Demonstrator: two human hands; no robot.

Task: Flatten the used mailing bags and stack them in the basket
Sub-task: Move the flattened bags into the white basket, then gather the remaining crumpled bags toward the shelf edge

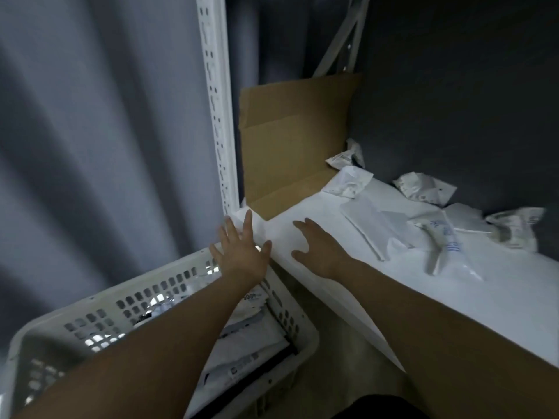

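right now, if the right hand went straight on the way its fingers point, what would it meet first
Probably the flat brown cardboard sheet standing at the back; the right hand points toward it over the white shelf surface, with nothing between that shows. Depth is unclear.

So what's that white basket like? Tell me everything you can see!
The basket looks like white plastic, with rows of small slots in its walls and a thick rounded rim. It sits upright, low down, to the left of the white shelf. Flat white mailing bags lie stacked inside it. The left hand is spread open over its far corner, with the arm crossing above the basket. I cannot tell whether the arm touches the rim.
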